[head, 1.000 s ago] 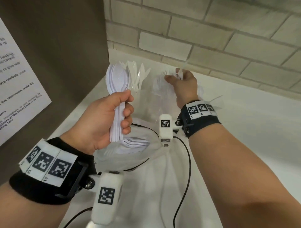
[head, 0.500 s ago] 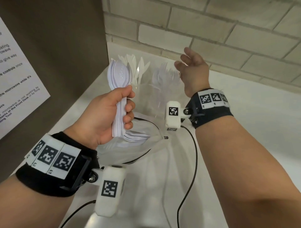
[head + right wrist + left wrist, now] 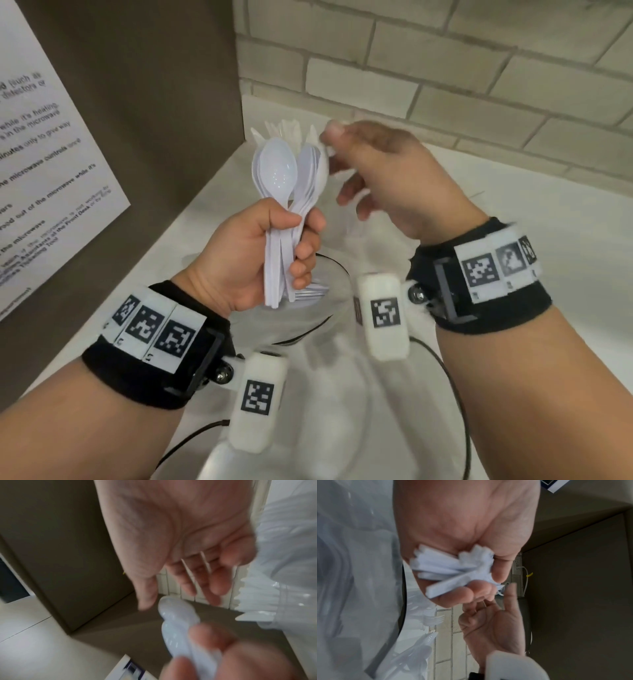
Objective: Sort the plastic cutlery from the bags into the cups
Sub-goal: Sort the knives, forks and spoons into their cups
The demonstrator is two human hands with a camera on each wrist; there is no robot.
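Note:
My left hand (image 3: 301, 240) grips a bundle of white plastic spoons (image 3: 277, 171) by the handles, bowls up, above the counter. The handle ends (image 3: 447, 566) stick out under its curled fingers in the left wrist view. My right hand (image 3: 346, 164) hovers just right of the spoon bowls, fingers spread and holding nothing. Its thumb is close to the topmost bowl (image 3: 178, 622). Behind the spoons a clear cup holds white knives (image 3: 284, 126). The forks (image 3: 435, 619) stand in another clear cup, hidden behind my right hand in the head view.
A clear plastic bag (image 3: 308, 318) with more spoons lies on the white counter (image 3: 531, 222) below my hands. A brown panel with a printed notice (image 3: 51, 164) stands to the left. A brick wall (image 3: 445, 68) runs behind the cups. Black cables (image 3: 459, 394) trail from the wrist cameras.
My right hand let go at the fork cup, lifted, and swung left to the spoon bowls. My left hand kept its grip, and the spoons now fan apart a little.

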